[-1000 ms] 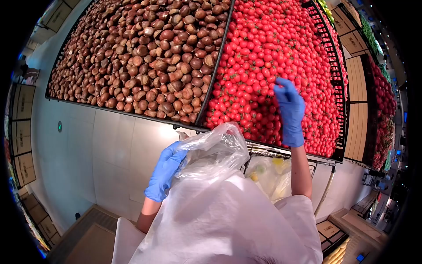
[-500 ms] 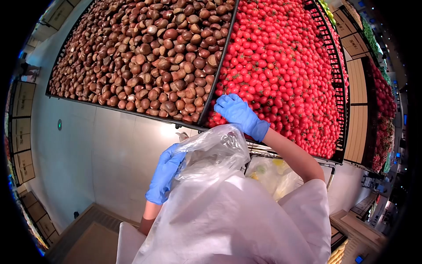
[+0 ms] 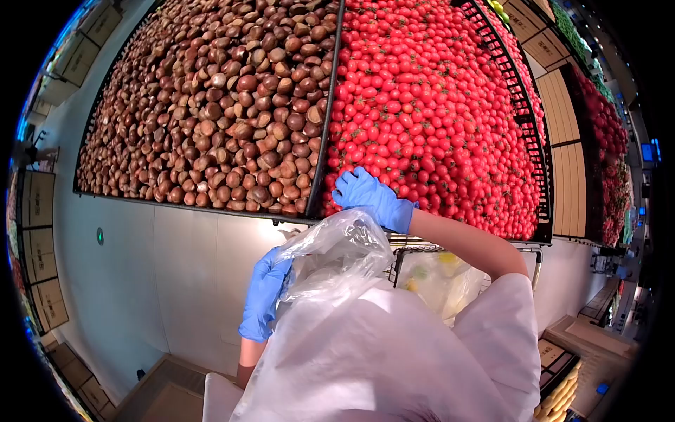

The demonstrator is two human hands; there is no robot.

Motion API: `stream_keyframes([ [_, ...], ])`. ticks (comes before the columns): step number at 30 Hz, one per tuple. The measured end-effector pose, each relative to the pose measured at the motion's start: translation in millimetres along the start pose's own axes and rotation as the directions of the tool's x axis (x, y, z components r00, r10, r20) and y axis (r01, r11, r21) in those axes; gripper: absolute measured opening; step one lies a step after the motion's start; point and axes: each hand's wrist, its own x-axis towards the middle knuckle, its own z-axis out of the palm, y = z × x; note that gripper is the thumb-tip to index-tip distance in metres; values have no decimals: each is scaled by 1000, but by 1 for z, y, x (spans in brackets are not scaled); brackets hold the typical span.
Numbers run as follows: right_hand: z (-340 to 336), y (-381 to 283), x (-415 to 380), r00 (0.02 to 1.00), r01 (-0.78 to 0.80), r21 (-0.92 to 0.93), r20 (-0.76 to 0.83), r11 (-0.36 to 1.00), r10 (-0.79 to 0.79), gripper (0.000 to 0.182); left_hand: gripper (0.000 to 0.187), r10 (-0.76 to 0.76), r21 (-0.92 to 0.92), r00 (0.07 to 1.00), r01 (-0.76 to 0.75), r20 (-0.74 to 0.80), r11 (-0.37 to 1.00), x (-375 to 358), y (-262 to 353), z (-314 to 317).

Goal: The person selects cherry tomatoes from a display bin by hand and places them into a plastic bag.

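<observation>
Left grip (image 3: pixel 264 295), gloved in blue: closed at the near-left edge of a clear bag (image 3: pixel 337 253), film apparently pinched between thumb and fingers; exact finger placement is masked by the folds. Bag is spread to the right of this grip, its upper edge raised, lower part laid against the white garment (image 3: pixel 394 344). Probably held by one side so that the film is kept spread; the body seems to be used as a backing. Contents, if any, cannot be made out through the creases.

Right grip (image 3: pixel 374 200), also gloved: fingers bent, partly closed, lowered onto the tomatoes (image 3: pixel 429 126) at the front left corner of their heap. Whether any fruit is enclosed cannot be told; the palm is turned away from view. Tomatoes are spread beyond and to the right of this grip. Bag is placed just below it, wrist and film overlapping in view, presumably so that reach between the two is kept short.

Left of the right grip, chestnuts (image 3: pixel 211 119) are heaped behind a black divider (image 3: pixel 325 112), by which the two kinds are likely kept from mixing. Below and right of the same grip, bagged produce (image 3: pixel 439 281) is carried in a wire cart (image 3: pixel 538 267), partly hidden by the forearm and garment.
</observation>
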Motion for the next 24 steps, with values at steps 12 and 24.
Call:
stream_keyframes([
  [12,18,17,-9,980,184,267,-120,946,-157,15,16,-20,10,998,21,-64,1000,1,0,0],
  [24,-19,29,-24,998,4,256,64,967,-21,27,19,-16,42,993,21,-118,999,-2,2,1],
])
